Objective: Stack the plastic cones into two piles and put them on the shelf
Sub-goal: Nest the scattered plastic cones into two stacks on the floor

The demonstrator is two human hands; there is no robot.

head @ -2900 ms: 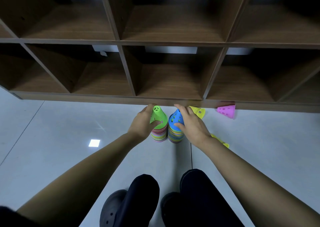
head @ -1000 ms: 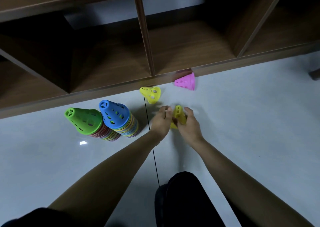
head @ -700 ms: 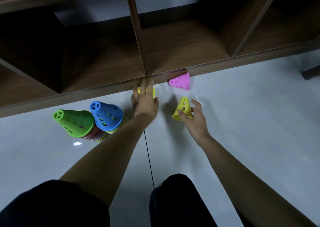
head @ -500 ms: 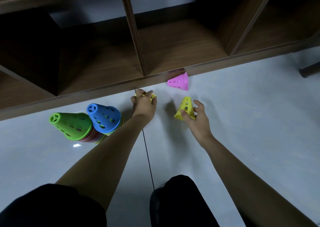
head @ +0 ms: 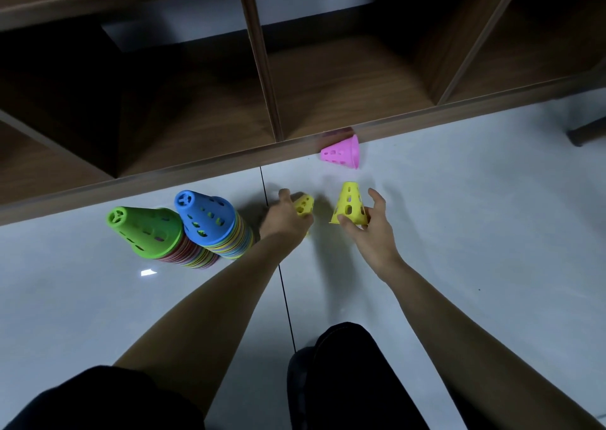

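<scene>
— Hands?
— Left hand [head: 285,220] grips a small yellow perforated plastic cone [head: 304,204]; right hand [head: 370,233] pinches a taller yellow plastic cone [head: 349,205], both before the brown wooden shelf [head: 196,174]
— Rest?
— Pink plastic cone [head: 341,152] lies at the shelf's edge; green-topped pile [head: 144,229], blue-topped pile [head: 206,220] before it

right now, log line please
left hand: grips left yellow cone; right hand: holds upright yellow cone; pink cone: by shelf; green-topped pile, blue-topped pile: on floor

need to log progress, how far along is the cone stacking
Done: green-topped pile and blue-topped pile stand on the floor. In hand: left hand grips a tipped yellow cone, right hand an upright yellow cone. Remaining: pink cone lies loose; shelf holds no cones.
</scene>
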